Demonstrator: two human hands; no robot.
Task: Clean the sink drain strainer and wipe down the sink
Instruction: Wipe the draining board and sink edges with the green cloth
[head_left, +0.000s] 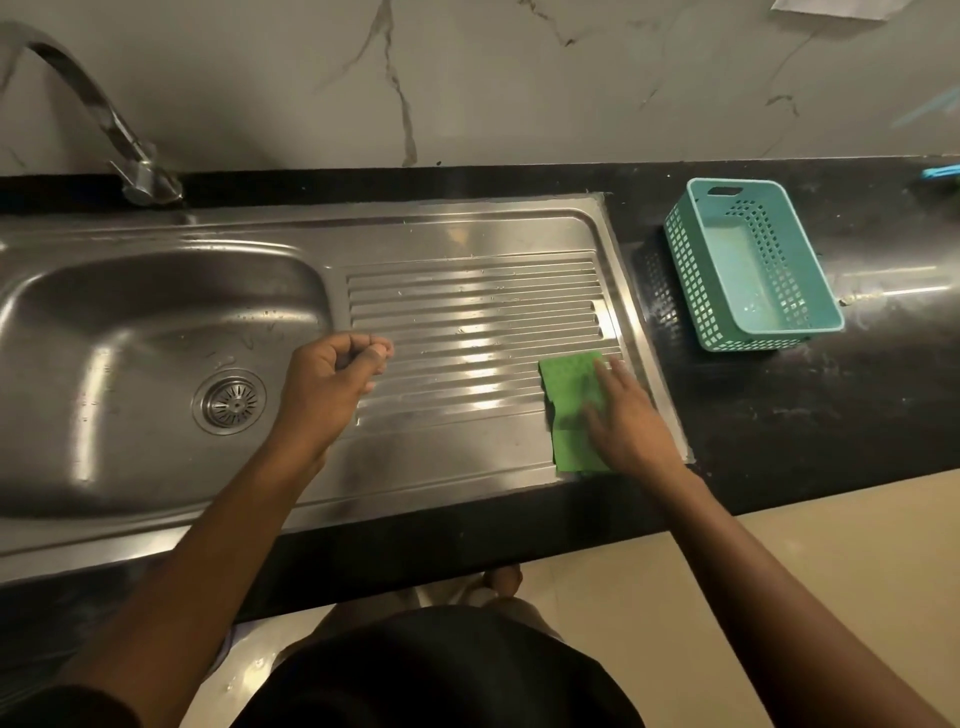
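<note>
A stainless steel sink (130, 312) fills the left half of the view, with a round drain strainer (230, 401) seated in the bowl's floor. To its right lies the ribbed drainboard (467, 322). A green scrub pad (569, 395) lies flat on the drainboard's right end. My right hand (623, 415) presses on the pad with straight fingers. My left hand (332, 384) hovers over the edge between bowl and drainboard, fingers curled, holding nothing that I can see.
A curved tap (104, 119) rises at the back left. A teal plastic basket (753, 265) stands on the black counter (831, 415) to the right of the sink. A marble wall runs behind. The counter's front edge is close to my body.
</note>
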